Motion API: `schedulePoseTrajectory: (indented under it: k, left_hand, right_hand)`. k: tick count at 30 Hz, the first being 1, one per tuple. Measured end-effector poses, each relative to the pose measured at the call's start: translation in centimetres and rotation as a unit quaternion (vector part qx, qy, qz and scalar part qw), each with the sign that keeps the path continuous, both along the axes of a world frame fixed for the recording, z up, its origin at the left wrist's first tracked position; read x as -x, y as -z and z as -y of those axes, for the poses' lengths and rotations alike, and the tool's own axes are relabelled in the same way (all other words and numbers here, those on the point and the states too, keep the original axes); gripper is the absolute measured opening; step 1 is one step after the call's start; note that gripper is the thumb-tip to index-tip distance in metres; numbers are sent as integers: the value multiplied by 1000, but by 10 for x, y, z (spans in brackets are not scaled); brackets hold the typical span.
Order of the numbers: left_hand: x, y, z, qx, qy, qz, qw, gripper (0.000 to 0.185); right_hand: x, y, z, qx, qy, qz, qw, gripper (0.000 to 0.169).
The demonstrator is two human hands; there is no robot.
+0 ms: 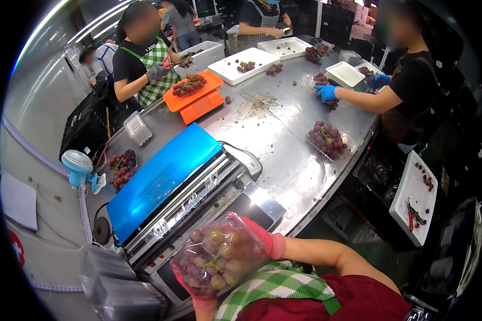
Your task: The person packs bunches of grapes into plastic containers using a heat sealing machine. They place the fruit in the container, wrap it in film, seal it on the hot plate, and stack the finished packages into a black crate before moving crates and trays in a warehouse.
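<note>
A clear plastic punnet of red and greenish grapes [215, 261], covered in shiny cling film, is held tilted close to my apron. My left hand [184, 281], in a pink glove, supports its lower left side. On the upper right edge lies my right hand [261, 236], gloved the same way; its fingers are partly hidden behind the pack. Just beyond both hands is a film wrapping machine [241, 208] with a blue cover panel [164, 180] and a bright strip of film along its roller.
Stacked clear punnets [124, 295] stand at lower left, near a small fan [78, 166]. An orange scale [201, 105] bears grapes. Another grape punnet [326, 140] sits on the metal table [281, 176]. Co-workers handle grapes opposite; a blue-gloved hand [326, 92] reaches in. A white tray [419, 196] holds red-handled snips.
</note>
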State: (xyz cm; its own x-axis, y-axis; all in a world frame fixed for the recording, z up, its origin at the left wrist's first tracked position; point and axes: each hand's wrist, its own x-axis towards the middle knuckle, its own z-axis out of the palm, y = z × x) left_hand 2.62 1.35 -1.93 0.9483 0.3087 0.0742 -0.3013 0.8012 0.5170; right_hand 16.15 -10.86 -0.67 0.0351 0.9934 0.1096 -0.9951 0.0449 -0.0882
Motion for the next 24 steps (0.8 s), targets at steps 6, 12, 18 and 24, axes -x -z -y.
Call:
schedulePoseTrajectory:
  k: [6, 12, 18, 24]
  left_hand:
    - [15, -16, 1, -89, -72, -19, 993, 54]
    - [83, 2, -8, 58, -156, -66, 984, 43]
    - [133, -29, -16, 310, -382, -62, 869, 32]
    - [187, -33, -6, 190, -370, 238, 878, 28]
  right_hand:
    - [0, -3, -24, -45, -158, 14, 986, 64]
    - [16, -43, -82, 80, -292, 177, 936, 62]
    - [52, -47, -177, -47, -209, 618, 757, 32]
    - [162, -57, -263, -269, 249, 759, 538, 19]
